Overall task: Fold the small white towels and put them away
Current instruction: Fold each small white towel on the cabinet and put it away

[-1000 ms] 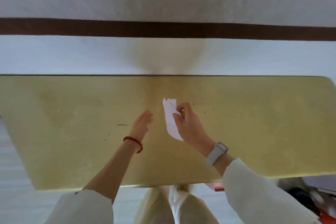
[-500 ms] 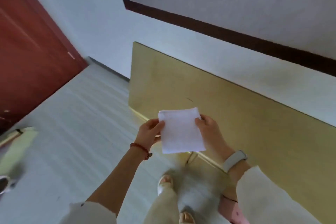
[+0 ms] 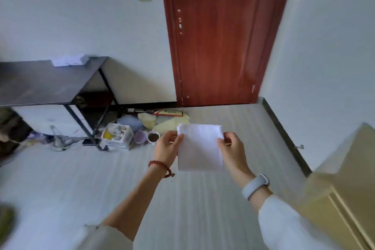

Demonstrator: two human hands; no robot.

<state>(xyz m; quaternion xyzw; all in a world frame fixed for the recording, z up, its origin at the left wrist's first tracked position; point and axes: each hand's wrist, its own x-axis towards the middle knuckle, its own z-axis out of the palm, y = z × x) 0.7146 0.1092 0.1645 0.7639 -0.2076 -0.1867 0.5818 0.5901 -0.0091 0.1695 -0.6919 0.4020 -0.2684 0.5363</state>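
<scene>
Towel (image 3: pixel 199 147), folded and white, hangs just right of frame centre, above the floor (image 3: pixel 81 178); its long axis runs top to bottom. We pinch its left edge in our left hand (image 3: pixel 167 147) and its right edge in our right hand (image 3: pixel 233 153), each grip closed on cloth.

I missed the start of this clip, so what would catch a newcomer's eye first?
A folded white towel held up mid-frame over the floor, pinched at its sides by the left hand and right hand. Behind it stands a dark red door; left of that, a dark table with clutter beneath.
</scene>
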